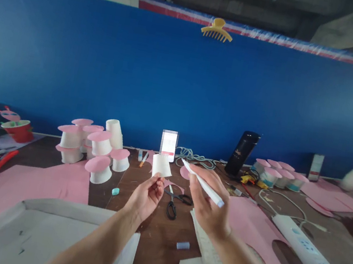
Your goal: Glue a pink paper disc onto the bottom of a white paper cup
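Near the middle of the view, my left hand (148, 196) pinches the lower edge of a small white piece (161, 166), which looks like paper or a small cup. My right hand (210, 201) grips a white marker (203, 183), its tip pointing up and left towards the white piece without touching it. Between and beyond the hands, black-handled scissors (172, 208) lie on the dark table. Behind the white piece a phone (169, 145) stands upright. A small pale blue cap (183, 245) rests on the table below the scissors.
White cups with pink discs (98, 164) stand at the left, more (285, 178) at the right. A black bottle (242, 153) leans at the back. Pink sheets (61, 182), a grey tray (67, 209) and a power strip (309, 251) surround the hands. Part of another person's hand shows far right.
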A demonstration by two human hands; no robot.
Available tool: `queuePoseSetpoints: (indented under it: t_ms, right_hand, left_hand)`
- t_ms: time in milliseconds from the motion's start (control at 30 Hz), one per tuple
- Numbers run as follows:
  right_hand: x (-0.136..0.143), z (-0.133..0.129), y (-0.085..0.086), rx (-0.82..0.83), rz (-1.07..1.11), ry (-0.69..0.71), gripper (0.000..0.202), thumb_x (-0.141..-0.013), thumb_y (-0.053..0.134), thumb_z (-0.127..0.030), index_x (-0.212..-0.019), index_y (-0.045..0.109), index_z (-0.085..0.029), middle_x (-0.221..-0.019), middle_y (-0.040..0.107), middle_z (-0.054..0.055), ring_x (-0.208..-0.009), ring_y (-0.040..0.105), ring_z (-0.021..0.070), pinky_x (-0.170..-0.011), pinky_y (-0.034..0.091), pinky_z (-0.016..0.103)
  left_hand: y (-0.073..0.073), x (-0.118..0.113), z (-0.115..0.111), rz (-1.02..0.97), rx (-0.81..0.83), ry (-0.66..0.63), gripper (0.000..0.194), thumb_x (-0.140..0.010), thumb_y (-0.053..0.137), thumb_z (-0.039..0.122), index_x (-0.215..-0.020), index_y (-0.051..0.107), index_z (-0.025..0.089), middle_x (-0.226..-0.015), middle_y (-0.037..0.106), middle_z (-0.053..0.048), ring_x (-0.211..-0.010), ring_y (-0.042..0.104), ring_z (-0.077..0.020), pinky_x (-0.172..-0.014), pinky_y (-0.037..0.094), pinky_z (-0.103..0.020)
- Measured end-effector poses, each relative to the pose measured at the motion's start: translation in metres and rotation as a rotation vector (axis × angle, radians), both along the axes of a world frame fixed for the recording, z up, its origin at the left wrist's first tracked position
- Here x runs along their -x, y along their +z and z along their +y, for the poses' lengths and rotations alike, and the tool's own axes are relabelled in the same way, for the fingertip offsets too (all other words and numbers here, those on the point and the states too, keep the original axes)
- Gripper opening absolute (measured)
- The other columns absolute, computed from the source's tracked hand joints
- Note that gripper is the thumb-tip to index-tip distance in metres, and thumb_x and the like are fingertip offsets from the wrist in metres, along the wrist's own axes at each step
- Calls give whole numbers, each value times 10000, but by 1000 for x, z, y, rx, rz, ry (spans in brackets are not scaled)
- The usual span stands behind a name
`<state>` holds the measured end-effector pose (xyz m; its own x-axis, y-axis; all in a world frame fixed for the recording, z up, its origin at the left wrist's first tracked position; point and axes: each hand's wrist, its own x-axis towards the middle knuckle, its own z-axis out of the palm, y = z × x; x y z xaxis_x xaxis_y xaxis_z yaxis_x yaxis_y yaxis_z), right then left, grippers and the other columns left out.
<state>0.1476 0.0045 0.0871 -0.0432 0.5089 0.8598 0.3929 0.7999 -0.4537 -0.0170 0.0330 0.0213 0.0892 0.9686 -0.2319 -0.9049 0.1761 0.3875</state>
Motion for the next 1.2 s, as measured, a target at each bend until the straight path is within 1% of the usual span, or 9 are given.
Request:
queuePoseSetpoints:
  t_ms: [100,167,233,367,467,533,767,1067,1200]
  right_hand:
    - [8,24,5,-20,79,-48,212,-866,556,-218,-1049,663,-218,-973,695,62,-889,652,190,-794,540,356]
    - [15,40,-1,11,157,-77,197,-874,548,-241,-1023,668,-195,-954,694,74,-871,654,187,-781,542,349]
    - [23,54,-15,40,227,-106,205,-875,549,-262,-1020,669,-178,-951,693,83,-866,655,189,-775,546,349]
    - [40,69,-54,95,265,-91,222,-884,534,-265,-1038,658,-164,-947,692,96,-876,661,201,-772,557,359]
    - [46,69,-76,98,163,-31,219,-885,528,-230,-1052,655,-167,-974,687,102,-910,646,201,-807,544,357]
    - [46,66,-84,107,92,5,219,-886,521,-207,-1058,652,-173,-976,684,97,-913,639,196,-817,537,353]
    - [44,59,-87,116,-18,35,265,-880,513,-159,-1122,617,-187,-1028,668,91,-946,626,189,-841,530,343]
    - [45,57,-88,112,-22,38,275,-879,515,-153,-1133,606,-207,-1010,673,77,-918,623,186,-834,523,345]
    - [45,59,-89,125,-16,55,279,-882,511,-155,-1136,607,-215,-1008,673,75,-924,625,191,-830,529,347]
  left_hand:
    - [-1,-3,20,11,-46,41,75,-835,529,43,-829,593,82,-739,613,-60,-569,580,-56,-497,510,-131]
    - [-4,-4,32,-8,-26,59,65,-845,529,59,-830,587,86,-727,609,-54,-551,573,-51,-471,495,-121]
    - [-10,-4,42,-49,-7,83,83,-861,506,64,-843,582,92,-728,605,-47,-548,572,-42,-472,490,-107]
    - [-21,5,50,-63,1,155,90,-859,504,48,-834,577,94,-729,607,-45,-556,583,-42,-523,515,-110]
    - [-25,12,51,-50,-22,158,90,-858,506,46,-825,582,84,-718,611,-47,-576,599,-52,-563,534,-124]
    - [-25,13,50,-35,-27,155,103,-860,499,43,-818,585,82,-715,615,-49,-578,605,-55,-568,536,-126]
    - [-25,6,46,4,12,166,147,-862,466,14,-821,597,65,-743,646,-79,-582,615,-59,-588,544,-138]
    - [-25,3,45,63,13,165,120,-851,498,23,-809,607,49,-718,654,-90,-560,615,-67,-552,545,-146]
    - [-26,3,46,71,-10,137,124,-854,500,32,-801,611,43,-707,653,-93,-559,616,-71,-550,545,-150]
